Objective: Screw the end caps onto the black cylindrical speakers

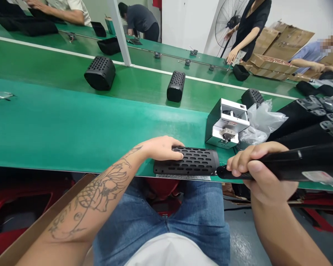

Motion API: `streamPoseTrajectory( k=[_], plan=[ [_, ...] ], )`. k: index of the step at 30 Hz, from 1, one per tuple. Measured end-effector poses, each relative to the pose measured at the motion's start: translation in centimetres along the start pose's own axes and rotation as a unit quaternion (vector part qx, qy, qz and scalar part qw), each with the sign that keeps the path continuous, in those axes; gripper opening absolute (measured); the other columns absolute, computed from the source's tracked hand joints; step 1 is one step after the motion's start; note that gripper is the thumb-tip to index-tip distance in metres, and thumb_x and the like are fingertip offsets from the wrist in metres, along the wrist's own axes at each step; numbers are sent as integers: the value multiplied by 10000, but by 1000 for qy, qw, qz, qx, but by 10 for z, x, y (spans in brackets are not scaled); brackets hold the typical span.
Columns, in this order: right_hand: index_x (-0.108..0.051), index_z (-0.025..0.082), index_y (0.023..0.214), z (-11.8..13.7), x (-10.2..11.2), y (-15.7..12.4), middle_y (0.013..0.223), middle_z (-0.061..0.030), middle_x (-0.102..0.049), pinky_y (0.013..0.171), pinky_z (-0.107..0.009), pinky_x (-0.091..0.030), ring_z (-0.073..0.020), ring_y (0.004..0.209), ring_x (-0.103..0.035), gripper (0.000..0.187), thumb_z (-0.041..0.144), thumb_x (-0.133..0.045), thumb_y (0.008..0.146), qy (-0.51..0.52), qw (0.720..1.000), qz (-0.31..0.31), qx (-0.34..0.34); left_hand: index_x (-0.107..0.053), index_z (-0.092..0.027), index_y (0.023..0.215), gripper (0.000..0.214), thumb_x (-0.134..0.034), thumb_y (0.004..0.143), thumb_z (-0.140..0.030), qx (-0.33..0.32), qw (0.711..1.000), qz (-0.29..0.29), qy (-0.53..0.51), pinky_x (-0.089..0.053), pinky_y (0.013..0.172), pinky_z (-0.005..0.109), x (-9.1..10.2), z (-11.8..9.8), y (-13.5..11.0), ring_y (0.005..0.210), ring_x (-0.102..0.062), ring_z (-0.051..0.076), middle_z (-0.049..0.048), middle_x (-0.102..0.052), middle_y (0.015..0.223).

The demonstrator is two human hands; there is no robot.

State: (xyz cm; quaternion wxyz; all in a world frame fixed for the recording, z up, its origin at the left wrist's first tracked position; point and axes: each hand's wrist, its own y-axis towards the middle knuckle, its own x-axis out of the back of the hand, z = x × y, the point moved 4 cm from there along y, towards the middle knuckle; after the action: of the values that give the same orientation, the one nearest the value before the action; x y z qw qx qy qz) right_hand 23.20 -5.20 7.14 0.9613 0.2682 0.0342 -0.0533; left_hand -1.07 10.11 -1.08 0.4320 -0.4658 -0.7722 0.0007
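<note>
Scratches threaten if the tool [299, 159] clasped in the right hand [262, 168] slips at three o'clock on the housing [198, 162] the half-curled left hand [163, 148] holds.

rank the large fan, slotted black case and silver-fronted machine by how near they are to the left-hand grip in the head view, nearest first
1. Slotted black case: touching the left-hand grip, which rests on its left part.
2. Silver-fronted machine: farther forward, to the right, on the green table.
3. Large fan: far back, beyond the table.
</note>
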Motion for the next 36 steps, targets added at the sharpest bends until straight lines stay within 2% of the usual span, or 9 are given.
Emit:
streamPoseTrajectory(
  k=[8, 20, 24, 26, 28, 30, 31, 34, 36],
  plan=[
    [-708, 250, 1011, -6, 5, -2, 708, 38, -723, 654, -341, -684, -147, 551, -703, 206, 236, -911, 1038, 20, 995, 89, -29, -830, -345, 1544, 661, -700, 944, -590, 4, 1000, 1, -10, -637, 981, 298, -1, 2, 1, 1281, -823, 312, 6, -862, 1498],
    [-711, 261, 1032, -13, -1, -14, 749, 30, -677, 634, -319, -634, -143, 604, -667, 190, 217, -895, 1042, 38, 993, 91, -62, -844, -328, 1516, 632, -716, 948, -575, 2, 1000, -8, -11, -633, 983, 318, -1, 1, -3, 1286, -830, 320, 24, -872, 1478],
    [-753, 278, 1103, 1, 6, -1, 717, 31, -688, 619, -344, -646, -160, 563, -678, 124, 278, -872, 1068, 30, 992, 119, -25, -832, -308, 1544, 658, -706, 964, -591, 12, 1000, -27, -4, -646, 1052, 350, -2, -1, -9, 1358, -815, 353, 54, -846, 1538],
    [-784, 272, 1108, 6, 19, 20, 667, 34, -674, 559, -351, -627, -167, 497, -643, 153, 348, -901, 1047, 24, 997, 67, 22, -828, -288, 1548, 680, -722, 962, -615, 19, 998, -49, -27, -661, 1080, 387, -3, 1, -13, 1361, -816, 375, 73, -839, 1547],
    [-796, 257, 1067, 1, 39, 46, 648, 37, -671, 535, -358, -618, -172, 474, -624, 205, 349, -961, 989, -12, 996, -42, 76, -831, -276, 1533, 691, -760, 945, -631, 13, 993, -89, -77, -678, 1100, 426, -7, 6, -18, 1352, -820, 390, 87, -835, 1548],
    [-771, 241, 968, -12, 59, 69, 660, 31, -691, 590, -374, -644, -187, 522, -664, 250, 324, -1005, 938, -81, 978, -153, 114, -852, -250, 1465, 657, -790, 931, -629, -7, 978, -149, -149, -689, 1119, 458, -13, 18, -21, 1341, -823, 398, 109, -849, 1507],
    [-748, 237, 913, -22, 66, 78, 665, 26, -700, 606, -375, -644, -192, 539, -678, 285, 350, -1009, 932, -111, 970, -181, 122, -858, -233, 1422, 631, -790, 939, -633, -25, 964, -183, -191, -692, 1128, 472, -19, 26, -23, 1332, -825, 399, 124, -858, 1471],
    [-692, 251, 838, -51, 80, 93, 641, 31, -680, 598, -379, -642, -197, 534, -679, 389, 461, -1010, 918, -152, 963, -195, 111, -831, -197, 1380, 627, -722, 1022, -700, -113, 901, -285, -307, -674, 1183, 522, -43, 55, -30, 1349, -810, 402, 168, -850, 1427],
    [-687, 271, 852, -63, 84, 94, 631, 40, -664, 595, -404, -665, -206, 526, -674, 403, 506, -1010, 911, -157, 967, -178, 90, -743, -207, 1532, 711, -688, 1070, -744, -172, 860, -348, -333, -610, 1282, 565, -62, 72, -38, 1464, -748, 414, 190, -775, 1560]
  ],
)
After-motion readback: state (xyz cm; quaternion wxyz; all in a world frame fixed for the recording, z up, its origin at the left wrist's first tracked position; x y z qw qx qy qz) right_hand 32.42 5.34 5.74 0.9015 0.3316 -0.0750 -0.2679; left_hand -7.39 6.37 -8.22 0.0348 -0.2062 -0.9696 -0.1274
